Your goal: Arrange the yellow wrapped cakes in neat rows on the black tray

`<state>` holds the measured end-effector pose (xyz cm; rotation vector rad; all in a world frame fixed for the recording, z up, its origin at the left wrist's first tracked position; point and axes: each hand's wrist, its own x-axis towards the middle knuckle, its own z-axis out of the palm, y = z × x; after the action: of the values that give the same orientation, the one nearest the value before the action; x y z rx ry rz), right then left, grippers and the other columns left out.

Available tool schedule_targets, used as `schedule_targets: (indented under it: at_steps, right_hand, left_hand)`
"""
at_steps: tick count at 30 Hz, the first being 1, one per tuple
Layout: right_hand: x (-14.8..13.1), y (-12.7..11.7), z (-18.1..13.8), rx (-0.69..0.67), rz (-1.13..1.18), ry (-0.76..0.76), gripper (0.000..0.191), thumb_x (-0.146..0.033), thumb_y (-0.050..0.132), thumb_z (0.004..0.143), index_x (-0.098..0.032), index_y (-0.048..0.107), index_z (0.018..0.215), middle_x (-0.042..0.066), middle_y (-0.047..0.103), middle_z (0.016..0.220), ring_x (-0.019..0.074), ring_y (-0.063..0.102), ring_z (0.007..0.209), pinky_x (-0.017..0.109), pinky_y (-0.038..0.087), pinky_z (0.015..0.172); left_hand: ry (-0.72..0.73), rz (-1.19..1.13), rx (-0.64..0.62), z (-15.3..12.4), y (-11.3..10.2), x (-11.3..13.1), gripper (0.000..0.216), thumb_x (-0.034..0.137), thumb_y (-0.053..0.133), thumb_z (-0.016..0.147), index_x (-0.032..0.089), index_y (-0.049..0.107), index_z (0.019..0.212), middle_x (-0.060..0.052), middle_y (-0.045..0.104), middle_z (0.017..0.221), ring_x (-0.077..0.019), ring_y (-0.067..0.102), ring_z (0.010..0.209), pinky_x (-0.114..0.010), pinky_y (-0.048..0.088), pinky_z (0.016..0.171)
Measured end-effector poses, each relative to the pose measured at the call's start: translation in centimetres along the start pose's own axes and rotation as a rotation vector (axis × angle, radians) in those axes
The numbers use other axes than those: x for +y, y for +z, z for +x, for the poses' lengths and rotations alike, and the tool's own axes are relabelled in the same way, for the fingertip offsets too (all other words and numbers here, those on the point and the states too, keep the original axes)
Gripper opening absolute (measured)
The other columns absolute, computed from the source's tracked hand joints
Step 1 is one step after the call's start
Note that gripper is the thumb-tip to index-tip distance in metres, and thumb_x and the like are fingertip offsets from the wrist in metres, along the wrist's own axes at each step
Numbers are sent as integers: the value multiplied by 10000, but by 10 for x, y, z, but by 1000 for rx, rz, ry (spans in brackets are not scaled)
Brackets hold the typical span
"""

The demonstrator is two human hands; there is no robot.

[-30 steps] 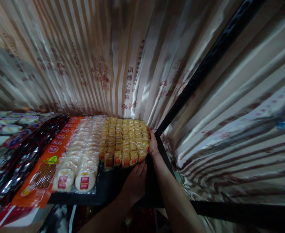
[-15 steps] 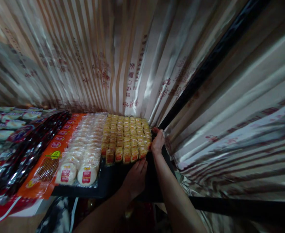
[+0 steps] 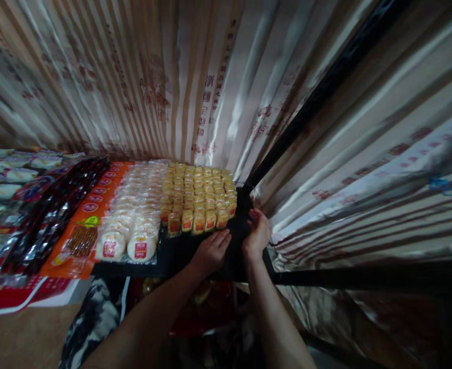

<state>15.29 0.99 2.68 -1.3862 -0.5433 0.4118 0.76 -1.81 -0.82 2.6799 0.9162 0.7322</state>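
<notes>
Yellow packs [image 3: 198, 200], head view: centre of frame, rowed on the black tabletop [image 3: 176, 256], beside white round packs [image 3: 142, 245].
Left hand [image 3: 211, 252]: open, fingers extended, just beside the front row; contact unclear.
Right hand [image 3: 257, 236]: loosely open, holding nothing, right of centre, apart from yellow packs.
Rows, judged: mostly arranged; front edge uneven.

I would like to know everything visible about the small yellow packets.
The small yellow packets stand tightly grouped in several rows on a black surface. Their wrappers look like shiny plastic; those in front show reddish labels. White round packets sit beside them on the left. The left hand is close in front, contact unclear; the right hand is apart.
</notes>
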Motion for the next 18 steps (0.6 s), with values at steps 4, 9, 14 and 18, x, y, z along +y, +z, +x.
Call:
schedule_targets:
  at_steps: [4,9,14,18]
  right_hand:
    - [-9,-33,-52,-59,-31,12,352,-423,423,810,-172,619,961,79,652,987,200,593,925,282,432,681]
    - [-19,-61,-99,-200,-114,-11,306,-416,471,807,-174,641,884,68,666,899,194,592,862,279,427,679]
    - [-11,-75,-129,-406,-197,-6,301,-418,456,821,-195,651,763,37,660,781,182,587,766,297,446,685]
    - [-4,-83,-149,-605,-335,-138,264,-375,448,833,-223,643,741,26,649,750,178,587,746,307,449,712]
  left_hand:
    - [2,-36,-33,1,-12,4,401,127,365,823,63,503,1193,-144,475,1304,-217,460,1175,-359,367,1023]
    - [26,-72,-49,-12,-42,19,307,153,354,863,117,557,1090,-101,535,1210,-190,497,1086,-324,426,948]
    - [-29,-85,-115,-67,-58,39,233,151,390,851,134,587,973,-80,601,1036,-179,540,931,-305,468,845]
    - [-220,-139,-156,-122,-45,58,182,167,439,827,147,598,913,-75,612,959,-184,548,905,-311,479,808]
